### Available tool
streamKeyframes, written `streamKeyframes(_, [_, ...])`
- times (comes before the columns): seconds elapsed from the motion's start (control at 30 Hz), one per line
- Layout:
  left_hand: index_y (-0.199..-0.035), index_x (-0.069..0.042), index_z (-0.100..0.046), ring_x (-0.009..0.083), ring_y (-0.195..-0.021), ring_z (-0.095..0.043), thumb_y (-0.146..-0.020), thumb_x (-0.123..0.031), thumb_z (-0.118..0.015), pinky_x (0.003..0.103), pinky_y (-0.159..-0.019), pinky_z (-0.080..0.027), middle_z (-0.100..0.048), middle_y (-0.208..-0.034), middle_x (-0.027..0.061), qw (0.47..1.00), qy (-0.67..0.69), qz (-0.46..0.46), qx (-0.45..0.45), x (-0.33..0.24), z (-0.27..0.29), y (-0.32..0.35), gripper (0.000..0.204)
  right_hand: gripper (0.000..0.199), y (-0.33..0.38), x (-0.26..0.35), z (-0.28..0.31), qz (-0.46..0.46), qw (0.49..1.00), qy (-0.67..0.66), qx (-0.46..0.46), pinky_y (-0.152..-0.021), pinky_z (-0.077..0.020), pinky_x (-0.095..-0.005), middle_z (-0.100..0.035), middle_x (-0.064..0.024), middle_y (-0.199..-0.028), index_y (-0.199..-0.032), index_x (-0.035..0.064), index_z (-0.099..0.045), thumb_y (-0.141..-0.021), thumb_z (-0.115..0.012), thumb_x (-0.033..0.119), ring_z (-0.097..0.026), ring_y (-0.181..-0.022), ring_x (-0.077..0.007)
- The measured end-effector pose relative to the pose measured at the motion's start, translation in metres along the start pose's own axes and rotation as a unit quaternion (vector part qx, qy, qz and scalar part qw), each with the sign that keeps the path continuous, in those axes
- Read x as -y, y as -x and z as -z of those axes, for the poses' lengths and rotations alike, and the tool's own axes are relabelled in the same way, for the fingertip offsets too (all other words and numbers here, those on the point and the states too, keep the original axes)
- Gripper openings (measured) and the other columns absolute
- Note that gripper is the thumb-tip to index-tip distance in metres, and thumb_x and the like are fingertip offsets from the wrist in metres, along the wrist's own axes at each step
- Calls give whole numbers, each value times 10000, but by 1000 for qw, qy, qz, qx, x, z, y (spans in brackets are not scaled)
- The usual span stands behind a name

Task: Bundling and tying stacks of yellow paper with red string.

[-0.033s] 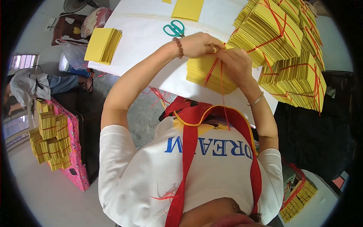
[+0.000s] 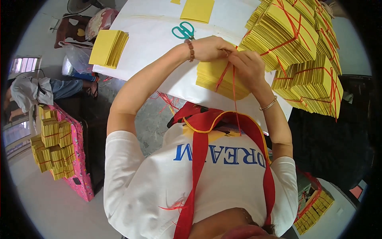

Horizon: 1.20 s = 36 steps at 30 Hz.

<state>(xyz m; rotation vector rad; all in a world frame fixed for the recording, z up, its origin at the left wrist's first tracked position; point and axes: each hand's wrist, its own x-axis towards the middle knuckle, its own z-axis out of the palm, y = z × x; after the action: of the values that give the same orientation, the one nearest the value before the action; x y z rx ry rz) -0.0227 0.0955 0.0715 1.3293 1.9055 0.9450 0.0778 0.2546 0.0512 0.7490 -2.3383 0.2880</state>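
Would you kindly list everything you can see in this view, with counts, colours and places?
Paper stack being tied: one, yellow, table's near edge, under both hands.
Red string: one, around that stack, end hanging down.
Tied bundles: many, yellow with red string, piled at right.
Loose paper stack: one, yellow, table's left corner.
Flat sheets: one pile, yellow, far edge.
Scissors: one, teal handles, beyond the left hand.
Table: one, white.
Pink box: one, floor left, holding tied bundles.
Seated person: one, far left.
Left hand: on the string, beaded bracelet.
Right hand: on the string, thin bangle.
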Motion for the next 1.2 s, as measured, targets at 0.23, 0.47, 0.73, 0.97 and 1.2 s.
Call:
streamKeyframes(0.23, [-1039,-74,-576,116,-727,-518,-821,-81,-466,254,-666,-421,-617,-802,63,999,27,36,28,-5,10,-11,244,100,1,-4,-1,-27,995,73,-59,-584,-347,-273,-525,63,-698,-734,153,-585,-636,-602,136,-470,-642,-118])
streamKeyframes(0.47, [-766,-103,-611,218,-668,-515,-776,-205,-560,342,-598,-399,-582,-644,44,904,-394,-129,-106,-20,11,1,114,60,-2,-2,6,-105,994,-35,3,-556,-339,-285,-516,31,-657,-708,143,-587,-678,-632,169,-483,-612,-139])
streamKeyframes(0.73, [-727,-103,-560,291,-585,-535,-783,-206,-519,395,-523,-393,-533,-562,99,935,-319,-61,-144,-2,8,5,124,118,5,1,13,-208,967,-148,25,-532,-389,-333,-494,-37,-622,-683,81,-554,-694,-639,163,-505,-591,-215])
streamKeyframes(0.97, [-780,-103,-537,273,-606,-546,-808,-210,-501,381,-528,-399,-562,-617,84,958,-238,10,-158,29,-12,22,117,153,16,9,18,-237,944,-188,129,-486,-376,-330,-472,-74,-626,-643,25,-521,-709,-623,119,-478,-549,-227])
streamKeyframes(1.2, [-814,-99,-524,252,-615,-554,-810,-195,-510,355,-539,-402,-581,-650,67,970,-178,33,-164,34,-13,23,97,168,2,0,21,-120,961,-200,150,-589,-421,-336,-536,-97,-703,-749,37,-595,-775,-567,200,-525,-653,-241])
